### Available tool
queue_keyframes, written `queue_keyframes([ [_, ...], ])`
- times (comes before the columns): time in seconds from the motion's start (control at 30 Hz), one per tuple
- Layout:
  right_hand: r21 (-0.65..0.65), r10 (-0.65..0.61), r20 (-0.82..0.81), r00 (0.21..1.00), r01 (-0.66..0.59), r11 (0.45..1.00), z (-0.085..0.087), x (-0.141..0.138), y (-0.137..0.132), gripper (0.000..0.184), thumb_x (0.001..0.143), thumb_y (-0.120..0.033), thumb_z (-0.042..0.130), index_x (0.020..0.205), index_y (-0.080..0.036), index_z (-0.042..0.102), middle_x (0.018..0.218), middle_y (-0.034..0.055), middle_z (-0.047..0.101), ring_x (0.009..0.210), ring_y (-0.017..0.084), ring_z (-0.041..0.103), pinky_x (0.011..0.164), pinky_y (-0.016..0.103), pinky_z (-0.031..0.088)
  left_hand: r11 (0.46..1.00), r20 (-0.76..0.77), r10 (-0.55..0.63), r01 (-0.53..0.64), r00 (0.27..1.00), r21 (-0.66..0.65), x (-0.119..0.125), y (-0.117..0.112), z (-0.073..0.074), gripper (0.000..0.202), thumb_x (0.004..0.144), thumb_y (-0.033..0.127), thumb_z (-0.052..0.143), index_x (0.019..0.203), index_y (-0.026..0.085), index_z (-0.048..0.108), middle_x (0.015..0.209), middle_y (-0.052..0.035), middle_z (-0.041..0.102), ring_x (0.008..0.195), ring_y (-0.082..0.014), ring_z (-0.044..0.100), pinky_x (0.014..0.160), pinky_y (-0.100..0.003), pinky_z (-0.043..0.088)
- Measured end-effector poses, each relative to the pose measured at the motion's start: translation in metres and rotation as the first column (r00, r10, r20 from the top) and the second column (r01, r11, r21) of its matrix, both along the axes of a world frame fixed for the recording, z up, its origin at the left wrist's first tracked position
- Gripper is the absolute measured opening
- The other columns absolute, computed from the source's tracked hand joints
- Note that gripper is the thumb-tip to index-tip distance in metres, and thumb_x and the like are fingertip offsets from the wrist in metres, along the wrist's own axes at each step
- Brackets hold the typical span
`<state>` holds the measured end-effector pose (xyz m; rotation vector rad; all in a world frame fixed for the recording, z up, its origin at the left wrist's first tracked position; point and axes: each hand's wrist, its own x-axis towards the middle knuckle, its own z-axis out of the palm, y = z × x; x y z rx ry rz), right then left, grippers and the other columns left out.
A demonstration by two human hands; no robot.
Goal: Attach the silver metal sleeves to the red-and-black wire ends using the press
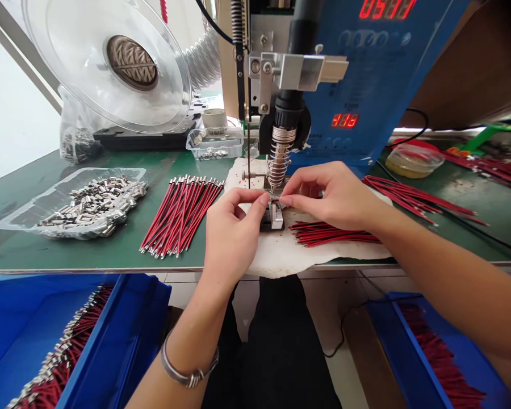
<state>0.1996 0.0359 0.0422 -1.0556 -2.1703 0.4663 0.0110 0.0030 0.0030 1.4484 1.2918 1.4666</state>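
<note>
My left hand, with a metal bracelet on its wrist, is at the left side of a small metal fixture. Its thumb and index finger pinch together; whatever lies between the fingertips is too small to make out. From the right, my right hand pinches a red wire at the same fixture. Directly above stands the soldering head with its coiled spring; its tip is close to my fingers. Below my right hand lies a bundle of red and black wires on a pale cloth.
On the left are a clear tray of small metal connectors and a pile of wires with metal ends. A blue machine with red digits stands behind. Blue bins with finished-looking wires sit below the table edge. More wires lie right.
</note>
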Motion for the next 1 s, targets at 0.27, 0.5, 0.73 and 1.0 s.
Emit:
queue_keyframes([
  [0.27,0.021,-0.054,-0.004,0.999,0.054,0.998,-0.0009,-0.0027,-0.0027,0.017,0.087,-0.032,0.072,0.078,-0.018,0.075,0.059,-0.0022,0.063,0.054,0.01,0.051,0.054,0.028,0.038,1.0,-0.012,0.016,-0.016,1.0,-0.007,-0.0003,-0.0003,-0.0005,0.022,0.083,0.041,0.078,0.088,0.02,0.077,0.074,-0.0031,0.07,0.062,-0.0149,0.057,0.056,-0.028,0.039],
  [0.5,0.017,-0.056,-0.006,0.998,0.057,0.998,-0.0003,-0.0027,-0.0039,0.016,0.086,-0.032,0.072,0.077,-0.019,0.074,0.056,-0.0028,0.06,0.053,0.01,0.05,0.053,0.028,0.037,0.999,-0.042,0.033,-0.032,0.999,0.006,0.0001,-0.002,0.0004,0.02,0.084,0.04,0.078,0.089,0.02,0.079,0.08,-0.0048,0.072,0.069,-0.0172,0.061,0.057,-0.027,0.04],
  [0.73,0.002,-0.066,-0.005,0.998,0.066,0.998,-0.0001,-0.0028,-0.0045,0.016,0.087,-0.032,0.072,0.078,-0.019,0.075,0.058,-0.0026,0.061,0.054,0.01,0.05,0.055,0.029,0.037,1.0,-0.028,0.031,-0.031,0.999,0.0,0.0013,-0.002,0.0014,0.018,0.084,0.037,0.077,0.088,0.02,0.079,0.081,-0.0051,0.073,0.071,-0.018,0.063,0.056,-0.027,0.041],
  [1.0,-0.017,-0.077,-0.008,0.997,0.077,0.997,0.001,-0.0043,-0.0062,0.015,0.086,-0.031,0.072,0.077,-0.019,0.074,0.058,-0.003,0.059,0.055,0.011,0.05,0.058,0.03,0.036,0.999,-0.039,0.037,-0.037,0.999,-0.001,-0.0001,-0.0023,-0.0001,0.019,0.085,0.038,0.076,0.09,0.021,0.08,0.08,-0.0045,0.073,0.07,-0.0175,0.062,0.058,-0.028,0.042],
])
